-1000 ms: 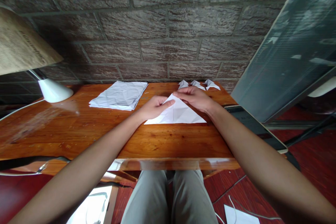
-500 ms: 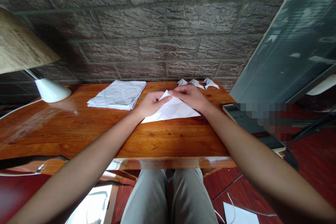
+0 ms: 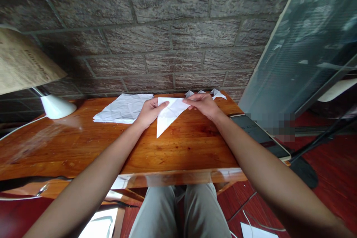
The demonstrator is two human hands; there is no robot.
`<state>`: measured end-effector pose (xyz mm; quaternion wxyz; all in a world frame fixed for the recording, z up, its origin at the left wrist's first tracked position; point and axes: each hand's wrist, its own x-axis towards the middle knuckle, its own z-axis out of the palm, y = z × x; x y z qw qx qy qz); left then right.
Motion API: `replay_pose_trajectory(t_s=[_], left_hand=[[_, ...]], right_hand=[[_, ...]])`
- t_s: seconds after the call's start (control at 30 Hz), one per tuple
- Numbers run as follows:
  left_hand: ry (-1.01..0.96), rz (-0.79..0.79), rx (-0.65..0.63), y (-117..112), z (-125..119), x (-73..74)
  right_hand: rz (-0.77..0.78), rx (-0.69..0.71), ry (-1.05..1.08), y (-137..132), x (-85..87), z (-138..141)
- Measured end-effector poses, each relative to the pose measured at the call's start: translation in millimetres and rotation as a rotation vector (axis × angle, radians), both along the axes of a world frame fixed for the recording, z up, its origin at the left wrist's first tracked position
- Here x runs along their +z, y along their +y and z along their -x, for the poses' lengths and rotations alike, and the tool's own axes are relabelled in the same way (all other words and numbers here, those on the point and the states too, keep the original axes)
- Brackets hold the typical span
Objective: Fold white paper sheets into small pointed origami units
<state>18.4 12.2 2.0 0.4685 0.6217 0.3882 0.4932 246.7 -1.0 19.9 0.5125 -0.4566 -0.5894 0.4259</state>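
Observation:
A white sheet of paper [image 3: 170, 115], folded to a triangle, is held up over the wooden table between my two hands. My left hand [image 3: 151, 111] pinches its upper left side, thumb on the face toward me. At the upper right corner, my right hand [image 3: 204, 105] grips the paper between thumb and fingers. One sharp point of the triangle hangs down toward the front. Behind my right hand, small folded paper pieces [image 3: 218, 94] stand by the wall, partly hidden by it. Left of my left hand lies a stack of creased white paper [image 3: 122, 108].
A lamp with a white base [image 3: 57, 107] stands at the table's left. A phone [image 3: 259, 134] lies at the right edge. The brick wall [image 3: 156, 63] borders the table's back, and a translucent panel [image 3: 281, 55] leans at the right. Cables run across the red floor.
The folded paper has been turned, so its long edge no longer faces me and one point hangs down. My hands have moved apart, the right one to its corner. The view has shifted slightly.

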Motion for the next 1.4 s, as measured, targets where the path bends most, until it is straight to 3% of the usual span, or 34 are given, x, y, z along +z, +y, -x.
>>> replay_pose_trajectory(t_s=[0.1,0.27,0.37,0.5,0.63,0.7,0.93,1.07,1.2,1.3,1.4], left_hand=[[0.025,0.003,-0.057,0.5,1.7,-3.3],[0.009,-0.049,0.039,1.9,0.7,-3.3],[0.015,-0.073,0.027,0.0,-1.2,1.0],[0.114,-0.053,-0.082,-7.2,-4.4,3.7],[0.231,0.067,-0.282,-14.0,-7.4,-1.0],[0.232,0.078,-0.307,-14.1,-8.6,-4.1],[0.004,0.030,0.026,-3.8,-7.6,-2.9],[-0.008,0.038,0.015,-2.0,-6.4,-3.7],[0.000,-0.076,0.071,0.1,-7.4,-7.7],[-0.008,-0.118,0.082,0.7,-8.6,-6.9],[-0.031,-0.115,0.084,0.4,-9.7,-4.2]], right_hand=[[-0.038,0.045,0.017,-0.9,1.5,1.4],[-0.004,-0.019,0.215,1.9,1.3,2.7],[0.013,-0.055,0.253,3.4,1.3,0.4],[-0.007,-0.010,0.236,2.3,0.7,2.0],[0.015,0.092,0.203,-3.7,0.3,11.6],[0.044,0.163,0.171,-6.7,-1.4,16.4],[0.113,0.363,0.033,-6.1,-17.1,19.4],[0.131,0.300,0.087,-7.7,-15.2,21.1],[0.163,0.309,0.121,-13.0,-8.2,25.1],[0.097,0.379,0.064,-15.4,-7.2,27.3],[0.036,0.363,0.059,-14.5,-10.0,27.9]])
